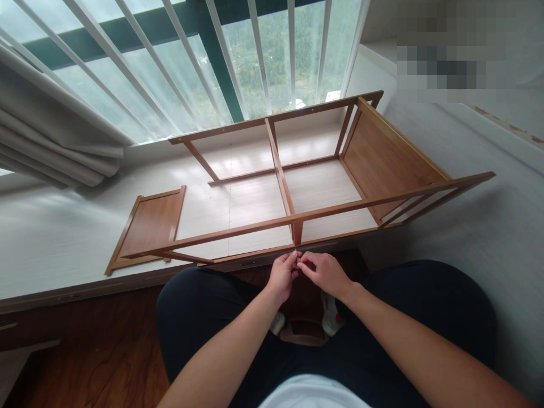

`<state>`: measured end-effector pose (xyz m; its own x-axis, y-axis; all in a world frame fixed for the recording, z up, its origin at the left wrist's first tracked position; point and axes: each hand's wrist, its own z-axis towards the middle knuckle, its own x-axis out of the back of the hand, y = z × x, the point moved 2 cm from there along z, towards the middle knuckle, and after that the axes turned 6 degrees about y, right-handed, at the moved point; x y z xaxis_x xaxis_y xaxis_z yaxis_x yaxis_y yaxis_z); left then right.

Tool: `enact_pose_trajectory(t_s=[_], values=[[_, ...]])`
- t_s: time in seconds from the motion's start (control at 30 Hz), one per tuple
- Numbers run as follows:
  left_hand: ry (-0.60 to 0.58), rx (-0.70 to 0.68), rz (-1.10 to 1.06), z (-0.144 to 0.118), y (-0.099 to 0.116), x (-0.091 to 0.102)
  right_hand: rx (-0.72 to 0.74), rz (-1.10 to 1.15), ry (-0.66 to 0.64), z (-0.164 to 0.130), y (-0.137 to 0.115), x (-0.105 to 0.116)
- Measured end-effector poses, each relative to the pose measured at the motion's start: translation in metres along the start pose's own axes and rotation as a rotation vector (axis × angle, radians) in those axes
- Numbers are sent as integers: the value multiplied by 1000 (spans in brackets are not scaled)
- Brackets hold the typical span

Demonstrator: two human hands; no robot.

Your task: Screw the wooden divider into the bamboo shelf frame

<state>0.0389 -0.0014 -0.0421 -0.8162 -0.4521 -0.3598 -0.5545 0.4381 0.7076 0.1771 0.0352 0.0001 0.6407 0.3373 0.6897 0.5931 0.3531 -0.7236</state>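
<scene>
A wooden frame point(340, 208) lies on its side on the pale window ledge, with long rails, a middle crosspiece point(278, 164) and a solid panel point(391, 153) at its right end. My left hand point(283, 275) is pinched just below the front rail, close under the crosspiece's near end. Beside it, my right hand point(327, 273) has its fingertips drawn together, almost meeting the left ones. Something small and thin seems to be between the fingers, pointing up at the rail; its kind is too small to make out.
A separate wooden panel point(153, 224) lies on the ledge point(63, 243) at left. A gathered curtain point(55, 124) hangs by the barred window point(272, 62). The wall point(480, 238) stands close on the right. My knees point(433, 317) flank the hands, above a wooden floor point(106, 351).
</scene>
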Motion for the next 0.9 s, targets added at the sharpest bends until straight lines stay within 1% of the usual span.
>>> enact_pose_trajectory(t_s=[0.4, 0.9], values=[[18, -3, 5, 1, 0, -2, -2, -66, 11, 0, 1, -2], [66, -40, 97, 4, 0, 1, -90, 3, -38, 0, 8, -7]])
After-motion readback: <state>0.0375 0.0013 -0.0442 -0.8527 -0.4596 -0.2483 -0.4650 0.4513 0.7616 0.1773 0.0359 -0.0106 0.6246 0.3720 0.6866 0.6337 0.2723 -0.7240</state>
